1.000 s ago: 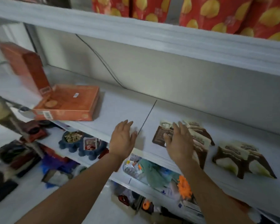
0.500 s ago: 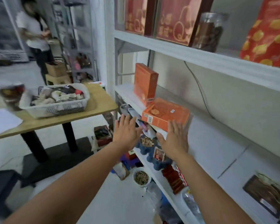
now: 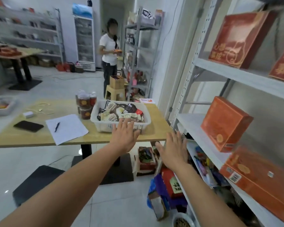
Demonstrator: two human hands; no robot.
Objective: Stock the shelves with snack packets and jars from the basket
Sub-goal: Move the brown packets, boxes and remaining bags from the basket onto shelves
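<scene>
A white perforated plastic basket (image 3: 105, 126) stands on the light wooden table (image 3: 31, 138), close to its near right corner. It is filled with brown, cream and black snack packets (image 3: 121, 112) lying in a loose heap. Just behind the basket's left end stand clear plastic jars with dark red contents (image 3: 84, 104), stacked in two tiers.

The left hand (image 3: 124, 136) is stretched out in front of the basket's near wall. Its fingers (image 3: 121, 124) are straight and spread, holding nothing, and the tips overlap the near rim. Whether they touch the rim cannot be told. The right hand (image 3: 175, 150) is lower and to the right of the basket, past the table's corner. Its fingers (image 3: 179, 136) are also straight and released, with nothing in them.

To the left of the basket a white sheet of paper (image 3: 67, 130) lies on the table with a dark blue pen (image 3: 57, 126) on it. Further left lies a flat black phone (image 3: 28, 126).

To the right of the basket stands the pale grey metal shelving (image 3: 195, 126). It bears an upright orange cardboard box (image 3: 225, 125) and an orange box lying flat (image 3: 256, 176). On the shelf above lean dark red boxes with gold lettering (image 3: 239, 38).

Well behind the basket a person in a white T-shirt (image 3: 109, 49) stands beside another rack.
</scene>
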